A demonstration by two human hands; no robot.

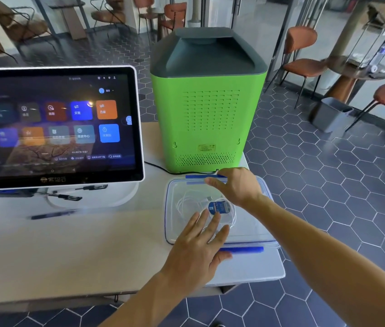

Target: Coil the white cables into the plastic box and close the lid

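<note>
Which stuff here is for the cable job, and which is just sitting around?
For the job:
plastic box
lid, with blue clips
white cables inside
left hand and right hand, both on the lid

Just lying about:
touchscreen monitor
green machine
black pen
grey bin
chairs

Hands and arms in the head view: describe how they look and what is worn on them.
Both are bare. The left hand and the right hand wear no gloves, and no rings, watch or bracelet show. Both forearms are uncovered as far as the picture's edge, with no sleeve in view. No markings show on them. The fingers are bare too.
</note>
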